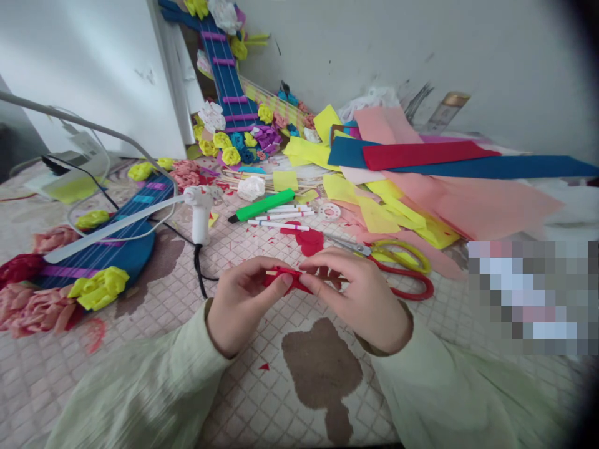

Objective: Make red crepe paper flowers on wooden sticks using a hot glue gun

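A small piece of red paper (296, 284) is pinched between my two hands above the table. It lies around a thin wooden stick (271, 272), whose pale end shows at its left. My left hand (246, 302) is closed, thumb and fingers pressing the paper from the left. From the right, my right hand (358, 296) grips the same paper with thumb and forefinger; its other fingers are partly hidden behind. Scissors (416, 295) with yellow and red handles lie just beyond my right hand. Red paper cutouts (309, 242) rest on the table past my fingertips.
A white glue gun (200, 218) with a black cord stands left. Beyond are a green marker (266, 206), white pens (278, 225) and a tape roll (329, 212). Paper strips (449, 163) pile up right. Blue paper instruments (135, 240) with paper flowers stand left and back.
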A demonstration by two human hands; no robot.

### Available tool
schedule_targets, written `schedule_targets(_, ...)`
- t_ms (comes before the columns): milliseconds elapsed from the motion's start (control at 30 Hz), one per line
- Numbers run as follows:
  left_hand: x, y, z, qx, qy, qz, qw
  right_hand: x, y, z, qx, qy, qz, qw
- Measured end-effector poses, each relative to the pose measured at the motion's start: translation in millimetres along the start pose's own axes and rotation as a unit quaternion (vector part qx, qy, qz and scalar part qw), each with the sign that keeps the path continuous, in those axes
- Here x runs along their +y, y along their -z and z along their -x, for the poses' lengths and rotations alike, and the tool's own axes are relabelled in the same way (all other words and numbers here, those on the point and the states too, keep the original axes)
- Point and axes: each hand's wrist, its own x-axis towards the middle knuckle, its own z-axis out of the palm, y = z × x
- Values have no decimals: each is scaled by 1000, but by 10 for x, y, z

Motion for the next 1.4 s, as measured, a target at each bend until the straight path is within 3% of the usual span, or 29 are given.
schedule_targets(167,-83,77,-43,36,8,76,996,48,136,-43,-7,-10,35,999)
schedule_targets(367,-63,41,-20,6,12,68,998,2,287,-67,59,-11,48,997)
schedule_targets(567,2,-98,74,-64,14,19,998,-9,176,-24,-49,53,-28,997)
schedule_targets(833,-20,-83,97,-85,16,-11,996,0,166,-28,-70,62,-37,995)
schedule_targets(1167,-67,-115,95,-83,23,17,996,-29,199,-40,-109,-51,-91,989)
schedule_targets(1400,-82,-116,81,-93,14,26,995,-50,203,-48,-105,-68,-104,987)
